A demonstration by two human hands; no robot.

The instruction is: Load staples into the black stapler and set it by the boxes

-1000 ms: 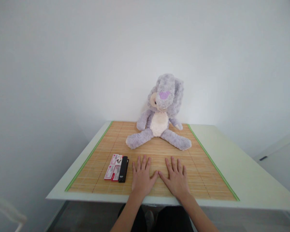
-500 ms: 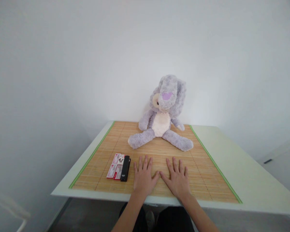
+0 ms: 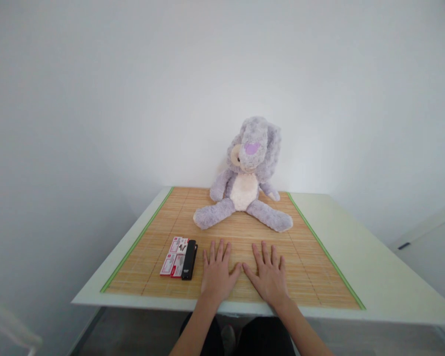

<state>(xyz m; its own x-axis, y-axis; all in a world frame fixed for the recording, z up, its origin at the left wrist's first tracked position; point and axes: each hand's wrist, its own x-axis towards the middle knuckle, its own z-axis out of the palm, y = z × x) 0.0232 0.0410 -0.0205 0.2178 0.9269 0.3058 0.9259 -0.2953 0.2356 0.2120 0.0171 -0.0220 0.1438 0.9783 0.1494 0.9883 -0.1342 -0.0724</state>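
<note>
My left hand (image 3: pixel 217 272) lies flat on the bamboo mat (image 3: pixel 311 267), fingers spread, holding nothing. My right hand (image 3: pixel 269 274) rests flat beside it, thumbs almost touching, also with nothing in it. Just left of my left hand lies a black stapler (image 3: pixel 189 252), with small red-and-white staple boxes (image 3: pixel 174 257) against its left side. A grey plush rabbit (image 3: pixel 246 180) sits upright at the far edge of the mat, leaning on the wall, legs stretched toward me.
The mat has green edging and covers most of a pale table (image 3: pixel 374 267) set against a white wall. The near table edge runs just under my wrists. A white cabinet (image 3: pixel 430 237) stands at right.
Both hands stay flat in the same spot on the mat. Only the camera has swayed slightly, shifting the scene a little sideways and back.
</note>
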